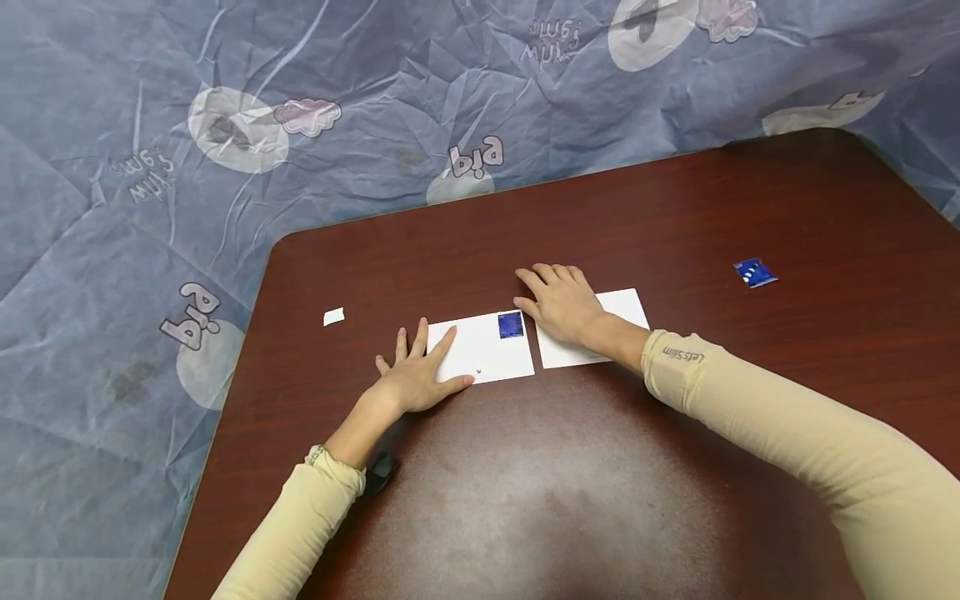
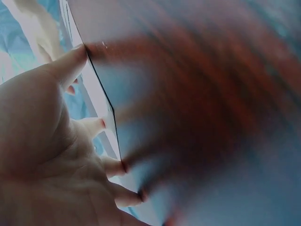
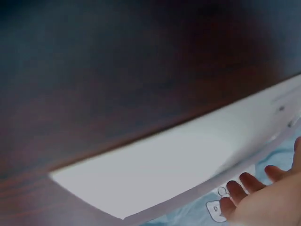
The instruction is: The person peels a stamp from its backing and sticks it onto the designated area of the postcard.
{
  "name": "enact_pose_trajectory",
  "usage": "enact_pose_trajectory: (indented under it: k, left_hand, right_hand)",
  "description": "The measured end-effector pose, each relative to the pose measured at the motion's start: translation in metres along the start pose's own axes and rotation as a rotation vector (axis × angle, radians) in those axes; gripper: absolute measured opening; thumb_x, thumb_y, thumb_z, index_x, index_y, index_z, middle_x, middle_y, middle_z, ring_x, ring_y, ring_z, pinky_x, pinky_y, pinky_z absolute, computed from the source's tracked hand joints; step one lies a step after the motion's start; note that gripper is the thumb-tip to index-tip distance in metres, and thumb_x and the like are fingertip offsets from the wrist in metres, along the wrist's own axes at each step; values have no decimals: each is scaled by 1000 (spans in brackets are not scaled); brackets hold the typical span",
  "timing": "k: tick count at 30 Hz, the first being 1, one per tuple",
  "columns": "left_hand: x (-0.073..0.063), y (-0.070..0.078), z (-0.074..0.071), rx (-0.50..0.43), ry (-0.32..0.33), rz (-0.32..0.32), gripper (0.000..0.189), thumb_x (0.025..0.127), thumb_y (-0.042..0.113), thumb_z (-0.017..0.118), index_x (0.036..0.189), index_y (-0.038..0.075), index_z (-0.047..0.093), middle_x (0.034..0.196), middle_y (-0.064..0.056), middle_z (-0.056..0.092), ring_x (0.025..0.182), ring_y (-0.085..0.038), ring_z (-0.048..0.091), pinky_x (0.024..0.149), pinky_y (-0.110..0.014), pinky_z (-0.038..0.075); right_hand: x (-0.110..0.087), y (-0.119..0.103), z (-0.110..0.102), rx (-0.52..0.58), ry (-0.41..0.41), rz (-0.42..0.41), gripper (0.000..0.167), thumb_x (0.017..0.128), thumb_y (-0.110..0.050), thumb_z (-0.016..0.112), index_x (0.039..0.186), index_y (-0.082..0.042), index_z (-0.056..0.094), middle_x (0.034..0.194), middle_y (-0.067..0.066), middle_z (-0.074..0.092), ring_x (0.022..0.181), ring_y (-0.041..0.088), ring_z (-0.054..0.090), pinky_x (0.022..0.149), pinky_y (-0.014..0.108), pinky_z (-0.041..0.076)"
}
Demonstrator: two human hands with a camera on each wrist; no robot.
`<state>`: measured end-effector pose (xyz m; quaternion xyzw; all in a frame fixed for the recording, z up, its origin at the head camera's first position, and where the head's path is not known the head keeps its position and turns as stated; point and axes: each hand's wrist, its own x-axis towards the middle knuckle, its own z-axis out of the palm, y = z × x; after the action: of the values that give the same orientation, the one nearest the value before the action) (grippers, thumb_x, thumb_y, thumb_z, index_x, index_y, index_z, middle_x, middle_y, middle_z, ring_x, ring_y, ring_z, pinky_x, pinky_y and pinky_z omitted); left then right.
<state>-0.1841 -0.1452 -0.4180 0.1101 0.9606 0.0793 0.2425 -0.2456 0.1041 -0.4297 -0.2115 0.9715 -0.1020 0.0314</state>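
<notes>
The splayed left grip and relaxed right grip overlie 2 white cards.

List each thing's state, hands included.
Left white card: flat, partly covered
Right white card: flat, partly covered
Blue square: flat on left white card
Loose blue piece: lying on table
White scrap: lying on table
Left hand: fingers spread
Right hand: fingers slightly bent
Blue sheet: wrinkled

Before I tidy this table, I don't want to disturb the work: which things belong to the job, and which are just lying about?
Seemingly in the job:
- left white card, at the left hand
- blue square on it
- right white card, beneath the right hand

Apparently lying about:
- white scrap
- loose blue piece, possibly needed
</notes>
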Motion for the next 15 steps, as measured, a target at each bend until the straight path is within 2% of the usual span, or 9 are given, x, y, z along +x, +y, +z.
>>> enact_pose_trajectory:
  k: [6,11,15]
  left_hand:
    - [-3,-4,4,17,33,28,84,89,67,46,154,29,9,157,-16,-10,141,-40,-9,100,-72,5]
    - [-9,-15,5,30,81,57,84,89,65,47,154,25,12,157,-16,-6,141,-40,-7,103,-69,4]
    - [-14,-24,6,24,90,64,85,89,65,47,154,23,13,157,-17,-3,141,-42,-4,103,-69,4]
  right_hand:
    - [-21,15,-17,122,109,81,55,100,-42,44,144,-9,39,140,18,40,130,39,32,105,53,21]
    - [-42,48,-37,249,202,250,50,98,-38,49,136,-4,48,135,23,44,123,44,36,100,56,22]
    - [-60,85,-51,305,241,406,47,98,-36,50,130,-1,51,129,27,46,115,47,39,93,59,23]
